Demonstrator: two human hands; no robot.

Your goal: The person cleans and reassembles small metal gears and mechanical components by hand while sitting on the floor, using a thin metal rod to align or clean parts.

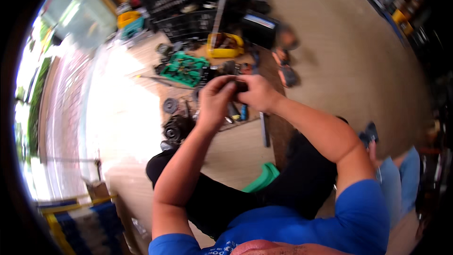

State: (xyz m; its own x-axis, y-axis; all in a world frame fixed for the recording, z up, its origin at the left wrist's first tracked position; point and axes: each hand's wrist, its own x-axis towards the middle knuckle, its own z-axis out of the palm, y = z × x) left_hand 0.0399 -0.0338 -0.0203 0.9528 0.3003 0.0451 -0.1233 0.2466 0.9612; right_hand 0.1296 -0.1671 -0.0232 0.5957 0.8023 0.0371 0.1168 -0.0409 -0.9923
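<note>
My left hand (pixel 214 100) and my right hand (pixel 260 93) meet in front of me, both closed on a small dark part (pixel 241 86). Its kind is blurred and mostly covered by my fingers. Below and left of my left hand lie a dark round mechanical part (pixel 174 130) and a grey toothed-looking disc (pixel 170 105). Just beyond my hands, a green tray (pixel 185 69) carries many small dark pieces. Under my right hand are a tool with a blue handle (pixel 244 112) and a long grey metal bar (pixel 264 130).
Farther off stands a yellow container (pixel 225 46) with a long rod leaning in it, beside black tool cases (pixel 177 0) and a black box (pixel 259 27). Orange-and-black tools (pixel 284 68) lie on the right. A green piece (pixel 264 177) is between my legs. Another person's legs (pixel 398 179) show at the right.
</note>
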